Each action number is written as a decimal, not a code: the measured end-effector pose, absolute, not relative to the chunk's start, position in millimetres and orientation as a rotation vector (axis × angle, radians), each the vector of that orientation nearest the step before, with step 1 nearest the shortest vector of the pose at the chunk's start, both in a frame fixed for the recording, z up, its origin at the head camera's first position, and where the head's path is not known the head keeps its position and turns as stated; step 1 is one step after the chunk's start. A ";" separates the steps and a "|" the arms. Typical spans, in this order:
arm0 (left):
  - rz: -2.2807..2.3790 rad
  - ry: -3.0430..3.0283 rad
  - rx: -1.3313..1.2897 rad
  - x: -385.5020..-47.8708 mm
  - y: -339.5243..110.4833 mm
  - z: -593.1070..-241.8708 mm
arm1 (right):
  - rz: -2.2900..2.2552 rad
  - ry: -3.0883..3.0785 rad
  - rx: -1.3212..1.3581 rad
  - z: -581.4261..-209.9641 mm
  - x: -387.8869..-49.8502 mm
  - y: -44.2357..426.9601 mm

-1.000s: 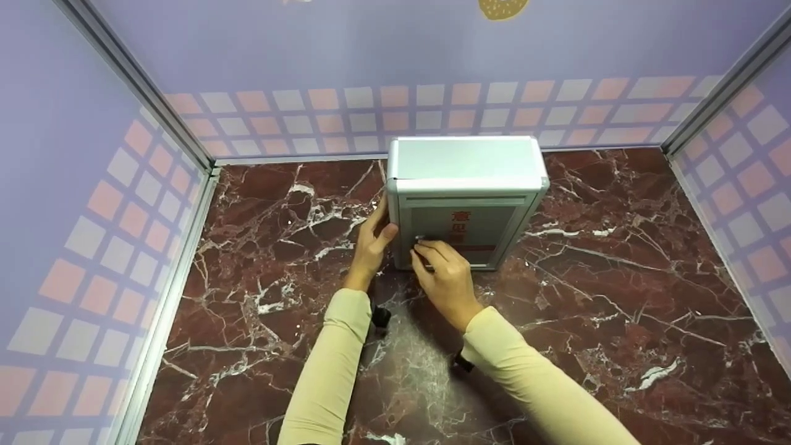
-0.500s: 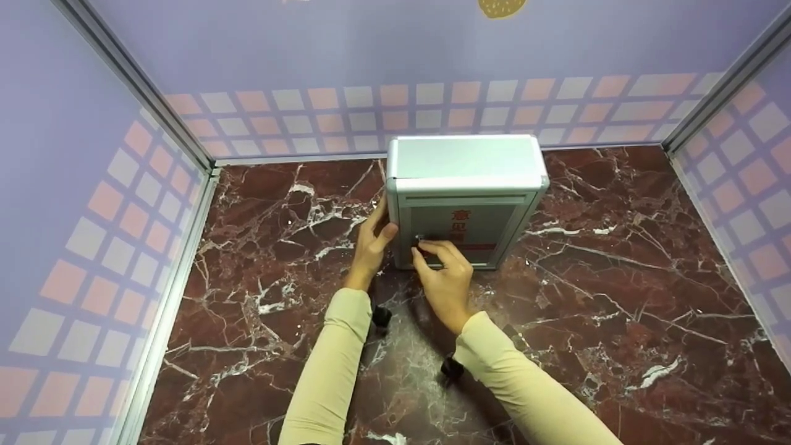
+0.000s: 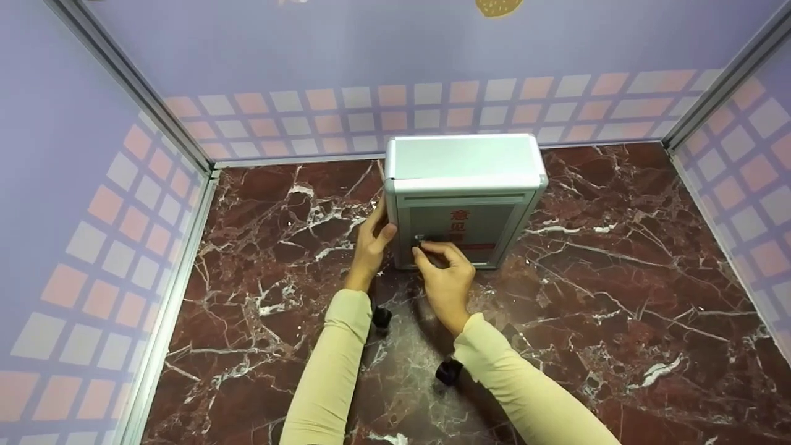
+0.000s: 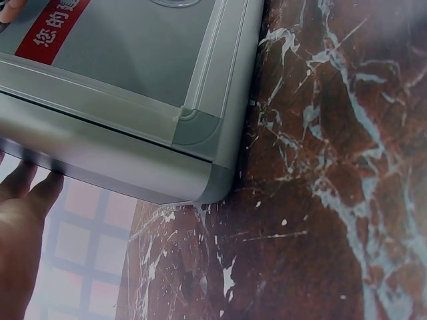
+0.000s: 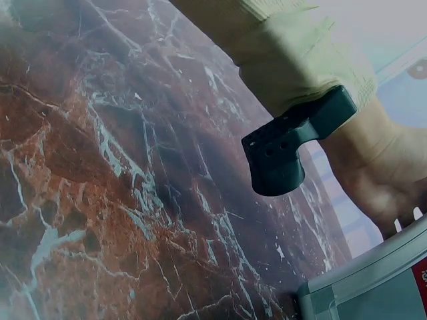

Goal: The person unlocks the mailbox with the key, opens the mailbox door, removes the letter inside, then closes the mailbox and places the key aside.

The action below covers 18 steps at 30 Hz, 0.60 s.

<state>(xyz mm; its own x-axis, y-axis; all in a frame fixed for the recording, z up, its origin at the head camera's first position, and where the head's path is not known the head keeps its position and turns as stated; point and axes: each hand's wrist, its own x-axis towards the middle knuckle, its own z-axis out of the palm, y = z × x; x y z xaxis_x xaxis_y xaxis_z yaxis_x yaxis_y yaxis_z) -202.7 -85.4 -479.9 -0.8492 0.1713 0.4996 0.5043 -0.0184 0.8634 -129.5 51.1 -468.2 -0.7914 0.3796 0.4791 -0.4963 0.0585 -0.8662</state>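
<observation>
An upright silver-framed box (image 3: pixel 467 162) with a pale top and red characters on its grey front stands on the marbled surface. Flat along its left side lies my left hand (image 3: pixel 372 248), the thumb by the front edge; the left wrist view shows these fingertips touching the box's side (image 4: pixel 100 150). At the left part of the front, my right hand (image 3: pixel 448 278) pinches a small metal piece (image 3: pixel 419 238) between thumb and index finger; its exact shape is hidden. In the right wrist view my left hand (image 5: pixel 387 173) rests against the box (image 5: pixel 373 293).
Dark red marbled surface (image 3: pixel 278 247) extends around the box. Behind it stands a purple wall (image 3: pixel 346 55) with pink and white squares, and similar walls (image 3: pixel 74 185) rise at left and right. A black device (image 5: pixel 287 140) is strapped to my left wrist.
My right hand has turned at the front of the box, its wrist and forearm shifting slightly left. The left hand and the box have stayed in place.
</observation>
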 end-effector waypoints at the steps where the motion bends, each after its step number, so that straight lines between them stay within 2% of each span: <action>1: -1.951 -2.011 -0.710 -202.4 -85.9 -480.2 | 1.793 -1.722 0.118 -468.0 -129.5 51.0; 18: -1.959 -2.032 -0.674 -200.9 -86.2 -477.4 | 1.811 -1.720 0.117 -468.6 -131.1 51.2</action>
<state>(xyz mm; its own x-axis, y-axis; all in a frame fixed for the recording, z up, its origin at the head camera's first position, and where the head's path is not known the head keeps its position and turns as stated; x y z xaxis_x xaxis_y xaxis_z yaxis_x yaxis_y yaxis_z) -200.9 -86.2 -477.4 -0.8652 0.1609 0.4750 0.4805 -0.0049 0.8770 -131.1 51.2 -468.6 -0.7974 0.3756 0.4724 -0.4912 0.0509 -0.8696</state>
